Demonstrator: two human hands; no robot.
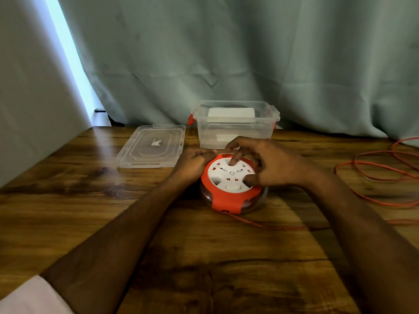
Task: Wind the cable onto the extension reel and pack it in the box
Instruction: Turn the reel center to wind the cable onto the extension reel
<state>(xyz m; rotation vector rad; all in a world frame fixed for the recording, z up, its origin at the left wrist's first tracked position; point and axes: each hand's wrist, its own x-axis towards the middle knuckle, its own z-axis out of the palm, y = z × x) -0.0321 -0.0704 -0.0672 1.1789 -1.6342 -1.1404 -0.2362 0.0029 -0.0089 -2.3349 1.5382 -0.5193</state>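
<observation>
- Reel (233,184) sits flat on the wooden table (90,200), just in front of the clear box (235,125). Its white socket face looks up, and both hands are on it.
- The left hand (195,164) is closed around the far-left edge of the orange rim and seems to hold the housing in place. If this hold is weak, I think the whole reel will turn on the smooth wood and the drum inside will not wind.
- The right hand (265,166) lies over the white face with the fingers spread, one fingertip pressed into a hollow near the top and the thumb on the near right side. It is not clamped around anything; it only presses down. A fingertip could slip out of the hollow during a turn.
- The orange cable (260,223) leaves the near side of the reel, passes under the right forearm and ends in loose loops well apart on the right of the table. Almost all of it looks not yet wound.
- These loops cross one another, so they may pull into a knot, or snag at the opening of the reel.
- The forearm above the cable may press it down and stop the feed.
- The box is open, its lid (150,146) flat on the left, and something white is already inside. The reel may not fit beside it; I cannot judge this.
</observation>
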